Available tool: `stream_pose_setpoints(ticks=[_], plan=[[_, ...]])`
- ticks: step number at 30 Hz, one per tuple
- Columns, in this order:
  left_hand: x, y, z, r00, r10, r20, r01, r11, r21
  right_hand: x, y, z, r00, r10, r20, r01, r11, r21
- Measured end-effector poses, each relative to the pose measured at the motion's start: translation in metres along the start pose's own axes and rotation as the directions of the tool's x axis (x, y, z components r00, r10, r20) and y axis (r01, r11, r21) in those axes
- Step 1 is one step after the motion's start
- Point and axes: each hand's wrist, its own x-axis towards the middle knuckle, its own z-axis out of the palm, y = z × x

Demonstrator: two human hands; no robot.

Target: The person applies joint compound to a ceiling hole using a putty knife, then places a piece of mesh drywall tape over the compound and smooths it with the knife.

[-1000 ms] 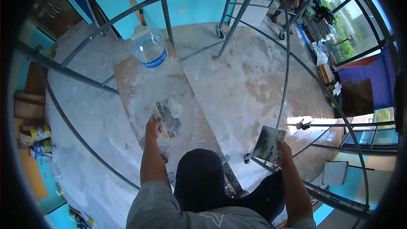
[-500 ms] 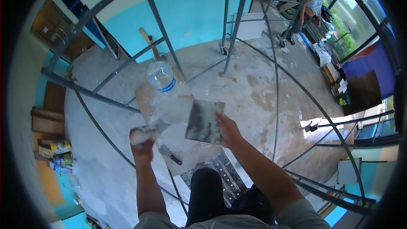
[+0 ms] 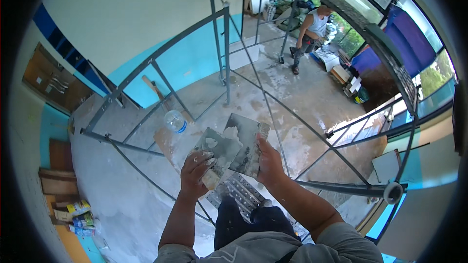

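Note:
My left hand [image 3: 196,171] is closed on a flat rectangular trowel [image 3: 214,141] with wet pale plaster smeared over its face. White plaster also coats the fingers. A second rectangular trowel [image 3: 248,153], grey and partly covered in plaster, is gripped along its right edge by my right hand [image 3: 269,159]. The two blades meet and overlap in front of me, tilted toward each other. No handles show; the undersides are hidden. Beneath my hands lies a perforated metal platform [image 3: 239,191].
Dark scaffold tubes [image 3: 161,44] surround me, with diagonal braces at right. A large clear water bottle [image 3: 174,122] stands ahead on a brown board [image 3: 165,142]. Farther off, a person [image 3: 311,29] is near the windows. Paint-like packages [image 3: 80,216] sit at lower left.
My left hand has swung right, bringing its trowel against the one in my right hand. Plaster now shows on the right trowel's face. The view has turned right and the distant person has shifted.

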Motion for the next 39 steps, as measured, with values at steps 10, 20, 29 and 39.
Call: stream_pose_setpoints(ticks=[10,20,29,39], plan=[[0.065,0.106,-0.019,0.972,0.216,-0.090,-0.219,0.976,-0.022,-0.113,-0.081,0.015,0.977,-0.209,0.053,0.207,0.978,0.040],[0.053,0.134,-0.023,0.991,0.127,-0.049,-0.121,0.986,0.110,-0.185,-0.115,-0.015,0.944,-0.294,0.147,0.275,0.951,0.140],[0.084,0.182,-0.006,0.888,-0.456,-0.060,0.325,0.714,-0.620,-0.195,-0.136,-0.075,0.933,-0.279,0.227,0.233,0.950,0.207],[0.155,0.247,0.077,0.745,-0.180,0.643,0.650,-0.027,-0.760,-0.193,-0.131,-0.170,0.948,-0.276,0.161,0.277,0.961,0.015]])
